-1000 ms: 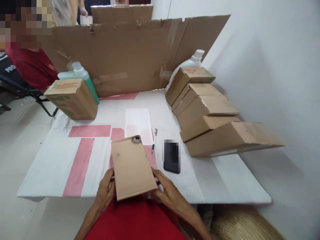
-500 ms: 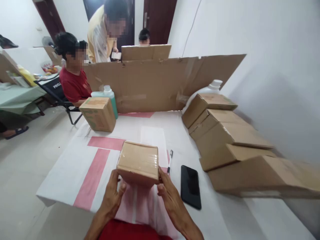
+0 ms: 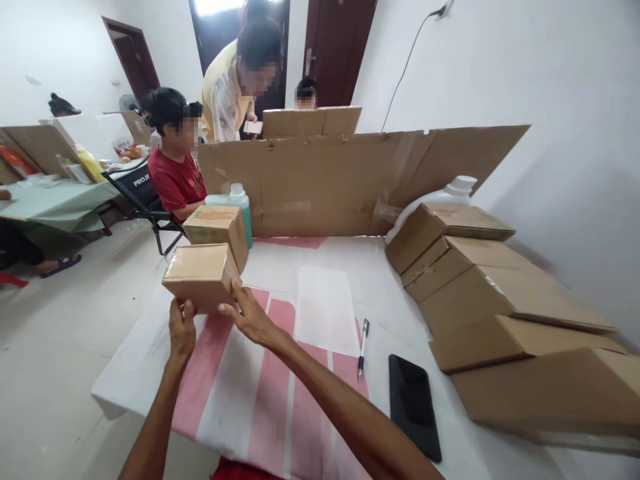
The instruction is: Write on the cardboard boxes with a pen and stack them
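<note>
Two outstretched arms, box (image 3: 201, 276) between.

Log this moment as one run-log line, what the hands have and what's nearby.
left hand: holds small box | right hand: on small box | printed box: just behind | pen, phone: on table

Both hands grip a small taped brown cardboard box (image 3: 202, 275) above the table's left edge: left hand (image 3: 182, 331) underneath, right hand (image 3: 250, 317) on its right side. Just behind sits a green-printed cardboard box (image 3: 217, 231). A silver-black pen (image 3: 363, 339) and a flat black phone (image 3: 415, 406) lie on the white-and-pink table cover (image 3: 320, 373).
</note>
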Demonstrator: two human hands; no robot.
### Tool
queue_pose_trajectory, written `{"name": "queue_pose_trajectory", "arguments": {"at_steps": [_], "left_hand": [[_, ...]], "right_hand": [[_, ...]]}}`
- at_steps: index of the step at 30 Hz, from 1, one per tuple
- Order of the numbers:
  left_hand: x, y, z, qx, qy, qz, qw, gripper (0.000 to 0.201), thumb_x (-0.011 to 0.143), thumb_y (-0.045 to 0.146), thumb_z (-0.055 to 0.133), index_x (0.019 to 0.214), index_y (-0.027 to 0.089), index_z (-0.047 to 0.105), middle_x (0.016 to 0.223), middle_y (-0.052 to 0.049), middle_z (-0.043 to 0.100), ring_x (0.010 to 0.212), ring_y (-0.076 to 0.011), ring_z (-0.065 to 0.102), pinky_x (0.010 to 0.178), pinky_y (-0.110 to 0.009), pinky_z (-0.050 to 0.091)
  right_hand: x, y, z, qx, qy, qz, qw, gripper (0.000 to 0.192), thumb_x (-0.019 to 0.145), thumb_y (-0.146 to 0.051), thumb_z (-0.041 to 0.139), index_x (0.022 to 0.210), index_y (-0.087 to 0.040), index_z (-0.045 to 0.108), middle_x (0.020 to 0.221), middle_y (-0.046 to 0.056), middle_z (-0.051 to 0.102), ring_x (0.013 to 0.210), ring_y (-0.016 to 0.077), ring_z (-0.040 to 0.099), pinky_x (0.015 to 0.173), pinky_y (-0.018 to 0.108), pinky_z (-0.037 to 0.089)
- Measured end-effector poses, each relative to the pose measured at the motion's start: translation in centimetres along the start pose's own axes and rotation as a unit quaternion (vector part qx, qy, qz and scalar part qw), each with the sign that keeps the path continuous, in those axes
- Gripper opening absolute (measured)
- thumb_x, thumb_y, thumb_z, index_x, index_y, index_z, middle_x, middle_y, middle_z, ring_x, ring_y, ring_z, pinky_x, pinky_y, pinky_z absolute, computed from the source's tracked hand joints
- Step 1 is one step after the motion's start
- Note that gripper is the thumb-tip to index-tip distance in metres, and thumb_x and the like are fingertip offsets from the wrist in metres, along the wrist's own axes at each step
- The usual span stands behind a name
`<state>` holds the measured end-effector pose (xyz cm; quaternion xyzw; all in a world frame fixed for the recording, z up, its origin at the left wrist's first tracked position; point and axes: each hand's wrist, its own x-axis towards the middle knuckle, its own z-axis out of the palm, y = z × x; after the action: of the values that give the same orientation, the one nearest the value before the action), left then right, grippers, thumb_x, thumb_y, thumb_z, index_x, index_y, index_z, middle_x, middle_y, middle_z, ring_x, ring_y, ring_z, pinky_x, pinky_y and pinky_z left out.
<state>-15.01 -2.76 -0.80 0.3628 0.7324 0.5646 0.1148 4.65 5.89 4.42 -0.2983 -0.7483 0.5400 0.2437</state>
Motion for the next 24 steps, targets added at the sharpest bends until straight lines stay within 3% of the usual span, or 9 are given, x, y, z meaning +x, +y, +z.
{"name": "queue_pose_trajectory", "arguments": {"at_steps": [6, 10, 12, 15, 16, 18, 20, 22, 24], "left_hand": [[6.9, -2.2, 2.2, 0.024, 0.016, -0.021, 0.999, 0.055, 0.095, 0.064, 0.05, 0.123, 0.017, 0.054, 0.119, -0.014, 0.064, 0.101, -0.0251, 0.07, 0.087, -0.042, 0.064], [7.7, -2.0, 2.7, 0.045, 0.03, -0.038, 0.998, 0.056, 0.094, 0.053, 0.056, 0.134, 0.015, 0.051, 0.128, -0.016, 0.06, 0.107, -0.0266, 0.068, 0.094, -0.046, 0.061], [6.4, -1.6, 2.8, 0.051, 0.043, -0.043, 0.997, 0.068, 0.092, 0.05, 0.059, 0.146, 0.013, 0.042, 0.141, -0.021, 0.05, 0.121, -0.0309, 0.063, 0.107, -0.053, 0.054], [2.1, -1.3, 4.0, 0.053, 0.051, -0.044, 0.996, 0.087, 0.09, 0.053, 0.061, 0.158, 0.012, 0.024, 0.155, -0.026, 0.03, 0.141, -0.0397, 0.046, 0.12, -0.064, 0.037], [0.0, -1.3, 4.8, 0.049, 0.043, -0.036, 0.997, 0.09, 0.09, 0.055, 0.061, 0.16, 0.014, 0.022, 0.156, -0.026, 0.027, 0.142, -0.0412, 0.044, 0.118, -0.066, 0.039], [-5.0, -1.3, 6.9, 0.07, 0.001, 0.072, 0.995, 0.094, 0.089, 0.057, 0.064, 0.162, 0.015, 0.021, 0.159, -0.025, 0.025, 0.146, -0.0431, 0.038, 0.117, -0.066, 0.042], [-10.8, -0.5, 9.4, 0.08, -0.086, 0.167, 0.979, 0.093, 0.093, 0.054, 0.063, 0.165, 0.021, 0.016, 0.163, -0.023, 0.022, 0.154, -0.044, 0.024, 0.12, -0.069, 0.036], [-16.5, 1.4, 12.1, 0.068, -0.202, 0.229, 0.95, 0.087, 0.098, 0.048, 0.058, 0.168, 0.027, 0.009, 0.167, -0.02, 0.02, 0.158, -0.0432, 0.019, 0.123, -0.072, 0.029], [-21.2, 4.2, 14.8, 0.033, -0.323, 0.276, 0.905, 0.084, 0.101, 0.044, 0.054, 0.168, 0.032, 0.005, 0.169, -0.018, 0.021, 0.16, -0.0414, 0.019, 0.124, -0.073, 0.025]], "right_hand": [[6.8, 1.6, 1.1, -0.028, 0.02, 0.009, 0.999, 0.094, 0.096, -0.072, 0.055, 0.166, -0.015, 0.03, 0.156, 0.021, 0.045, 0.146, 0.0366, 0.044, 0.125, 0.051, 0.03], [6.8, 1.7, 0.8, -0.004, 0.014, 0.01, 1.0, 0.092, 0.096, -0.069, 0.058, 0.165, -0.013, 0.032, 0.161, 0.022, 0.042, 0.148, 0.0361, 0.042, 0.124, 0.052, 0.032], [4.9, 2.4, 0.1, 0.007, 0.022, 0.004, 1.0, 0.089, 0.093, -0.068, 0.064, 0.162, -0.018, 0.038, 0.157, 0.019, 0.048, 0.14, 0.0346, 0.052, 0.118, 0.052, 0.04], [-1.0, 4.7, -1.9, 0.023, 0.059, 0.016, 0.998, 0.072, 0.093, -0.06, 0.068, 0.151, -0.021, 0.052, 0.144, 0.016, 0.061, 0.114, 0.0291, 0.067, 0.1, 0.047, 0.054], [-3.8, 5.6, -2.6, 0.028, 0.084, 0.028, 0.996, 0.064, 0.094, -0.056, 0.068, 0.147, -0.021, 0.056, 0.139, 0.014, 0.065, 0.108, 0.0272, 0.069, 0.095, 0.044, 0.056], [-10.4, 7.0, -4.1, 0.02, 0.162, 0.055, 0.985, 0.05, 0.097, -0.05, 0.064, 0.138, -0.02, 0.062, 0.127, 0.012, 0.07, 0.102, 0.0251, 0.07, 0.086, 0.04, 0.057], [-17.6, 7.2, -5.6, -0.028, 0.272, 0.07, 0.959, 0.039, 0.1, -0.046, 0.059, 0.13, -0.022, 0.066, 0.119, 0.011, 0.071, 0.099, 0.0251, 0.07, 0.081, 0.038, 0.057], [-24.4, 6.1, -7.6, -0.116, 0.423, 0.067, 0.896, 0.034, 0.103, -0.044, 0.053, 0.127, -0.024, 0.065, 0.116, 0.012, 0.071, 0.101, 0.0263, 0.069, 0.085, 0.04, 0.056], [-30.3, 4.7, -10.6, -0.204, 0.588, 0.076, 0.779, 0.035, 0.104, -0.044, 0.05, 0.132, -0.025, 0.06, 0.124, 0.014, 0.067, 0.103, 0.0268, 0.066, 0.091, 0.044, 0.054]]}}
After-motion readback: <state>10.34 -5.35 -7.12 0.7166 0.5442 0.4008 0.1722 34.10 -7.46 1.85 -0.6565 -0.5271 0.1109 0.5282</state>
